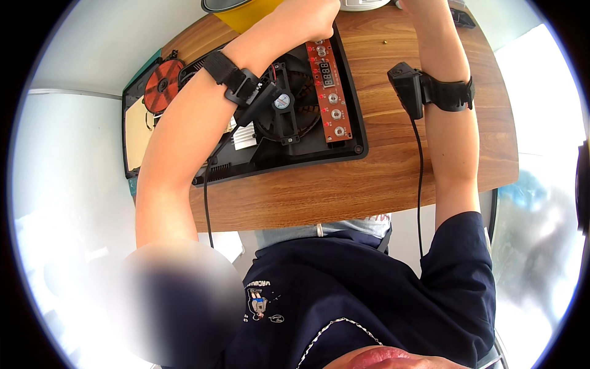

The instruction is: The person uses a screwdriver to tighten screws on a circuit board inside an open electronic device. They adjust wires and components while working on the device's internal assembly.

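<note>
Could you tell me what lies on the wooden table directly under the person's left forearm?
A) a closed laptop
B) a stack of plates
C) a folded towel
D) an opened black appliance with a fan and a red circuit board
D: the left forearm crosses an opened black appliance on the wooden table, with a fan and a red circuit board showing inside.

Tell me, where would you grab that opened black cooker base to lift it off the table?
Probably by the two short ends of the black cooker base, one hand each side. It lies flat and wide on the wooden table, with its fan and red circuit board exposed on top, so fingers should stay on the outer rim.
</note>
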Demonstrator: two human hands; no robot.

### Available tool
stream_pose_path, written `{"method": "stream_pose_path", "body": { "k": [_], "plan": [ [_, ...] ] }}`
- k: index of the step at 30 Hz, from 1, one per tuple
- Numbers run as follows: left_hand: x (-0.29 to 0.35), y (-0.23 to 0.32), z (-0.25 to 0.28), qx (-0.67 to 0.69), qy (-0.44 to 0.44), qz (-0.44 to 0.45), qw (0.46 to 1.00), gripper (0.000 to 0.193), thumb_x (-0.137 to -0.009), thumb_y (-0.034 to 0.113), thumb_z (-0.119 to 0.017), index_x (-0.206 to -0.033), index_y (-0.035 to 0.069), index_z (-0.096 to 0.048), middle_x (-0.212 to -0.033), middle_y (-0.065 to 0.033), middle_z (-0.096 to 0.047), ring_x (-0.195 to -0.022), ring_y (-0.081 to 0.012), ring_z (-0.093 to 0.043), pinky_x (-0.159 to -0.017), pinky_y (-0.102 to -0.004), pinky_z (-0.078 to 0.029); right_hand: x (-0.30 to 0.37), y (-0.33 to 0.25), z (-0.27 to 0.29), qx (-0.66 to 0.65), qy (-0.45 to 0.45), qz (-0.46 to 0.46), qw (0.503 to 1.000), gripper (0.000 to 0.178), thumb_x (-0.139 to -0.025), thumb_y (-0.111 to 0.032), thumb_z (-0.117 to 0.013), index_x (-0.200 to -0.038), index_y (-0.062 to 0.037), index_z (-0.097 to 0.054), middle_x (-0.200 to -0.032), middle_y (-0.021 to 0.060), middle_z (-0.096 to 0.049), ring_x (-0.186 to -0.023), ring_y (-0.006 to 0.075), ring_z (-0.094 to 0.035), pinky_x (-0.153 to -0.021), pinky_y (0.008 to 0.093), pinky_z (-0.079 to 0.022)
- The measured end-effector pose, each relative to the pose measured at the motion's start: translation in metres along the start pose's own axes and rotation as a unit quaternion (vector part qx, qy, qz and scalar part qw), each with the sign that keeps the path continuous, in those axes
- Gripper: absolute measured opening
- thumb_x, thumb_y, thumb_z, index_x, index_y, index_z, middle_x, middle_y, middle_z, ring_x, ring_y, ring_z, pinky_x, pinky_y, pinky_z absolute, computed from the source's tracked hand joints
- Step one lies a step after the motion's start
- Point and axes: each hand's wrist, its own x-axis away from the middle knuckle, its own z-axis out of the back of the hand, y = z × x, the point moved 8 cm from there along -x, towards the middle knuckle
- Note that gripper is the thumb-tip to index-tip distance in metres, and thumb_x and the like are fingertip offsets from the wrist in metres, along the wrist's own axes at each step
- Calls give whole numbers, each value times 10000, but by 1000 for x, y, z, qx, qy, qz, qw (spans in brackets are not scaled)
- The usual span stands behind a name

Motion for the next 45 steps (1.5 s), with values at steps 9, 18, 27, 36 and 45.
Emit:
{"method": "stream_pose_path", "body": {
  "k": [9, 18, 27, 36, 45],
  "plan": [
    [14, 7, 3, -25, 119, -67, 990, 141, -691, 80, -661, -680, -60, -671, -721, -284, -655, -707, -454, -673, -676, -523, -557, 1, 0, -3, -11, -4, 42, 999, 428, -947, -77, -692, -1357, -4, -592, -948, 60, -665, -832, 130, -632, -744, 296, -521],
    [14, 9, -3, -39, 118, -61, 990, 129, -707, 70, -663, -677, -55, -655, -717, -274, -654, -701, -444, -675, -672, -513, -565, 4, -3, -3, -36, -15, 20, 999, 431, -953, -91, -682, -1366, -10, -590, -946, 74, -670, -845, 145, -647, -755, 309, -526],
    [6, 0, -9, -15, 60, -14, 998, 156, -713, 67, -650, -732, -80, -702, -774, -311, -676, -760, -466, -690, -714, -507, -576, 1, 1, -3, -6, -3, 62, 998, 432, -949, -75, -686, -1364, -3, -589, -933, 60, -663, -823, 129, -637, -736, 294, -523],
    [-3, -12, -13, -20, -21, 62, 998, 260, -705, 127, -632, -788, -98, -731, -845, -338, -684, -842, -463, -706, -767, -494, -581, -1, 3, -5, -11, -7, 52, 999, 432, -942, -76, -696, -1356, -8, -594, -925, 54, -659, -827, 127, -632, -741, 293, -524],
    [14, -35, 15, 102, -77, 160, 979, 267, -733, 218, -650, -765, -36, -727, -713, -231, -699, -647, -337, -689, -636, -414, -542, 1, 2, -5, 0, 4, 62, 998, 442, -937, -86, -706, -1361, -20, -597, -952, 60, -673, -843, 133, -634, -760, 295, -526]
  ]
}}
